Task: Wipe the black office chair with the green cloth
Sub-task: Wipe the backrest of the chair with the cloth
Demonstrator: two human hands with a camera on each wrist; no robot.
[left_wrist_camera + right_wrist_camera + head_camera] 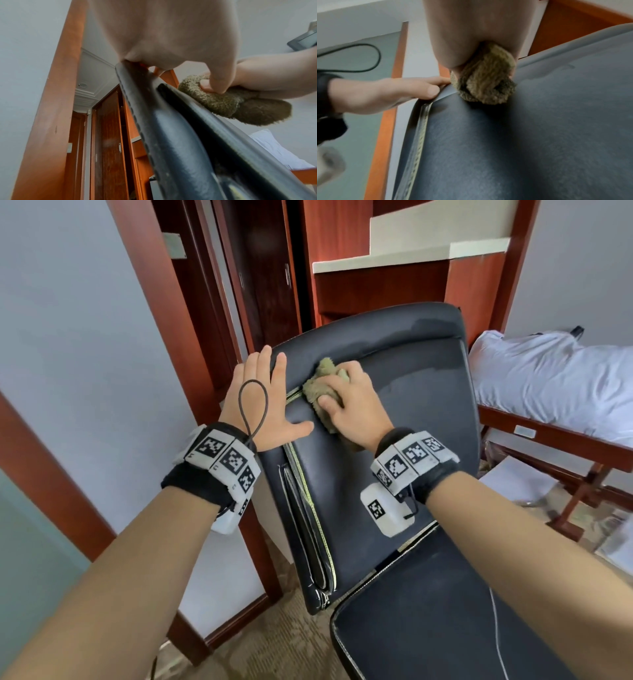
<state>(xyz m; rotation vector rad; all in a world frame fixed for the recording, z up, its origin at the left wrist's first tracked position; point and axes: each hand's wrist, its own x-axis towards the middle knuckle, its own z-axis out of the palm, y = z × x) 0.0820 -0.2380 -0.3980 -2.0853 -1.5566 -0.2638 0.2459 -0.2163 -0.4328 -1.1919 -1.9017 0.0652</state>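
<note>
Black leather office chair [394,474]: backrest w/ right hand [352,405] gripping bunched fuzzy green cloth [320,386] against it; left hand [260,402] flat, fingers straight, on backrest edge.

**Both arms reach forward, hands side by side**

The left hand [263,402] lies flat with fingers straight and pointing to 12 o'clock, thumb spread toward 3 o'clock, palm pressed down. The right hand [349,402], just beside it at 3 o'clock, has its fingers curled in a closed grip with the thumb tucked at 9 o'clock. Both forearms are bare, each wrist wrapped in a black band carrying white coded markers
</note>
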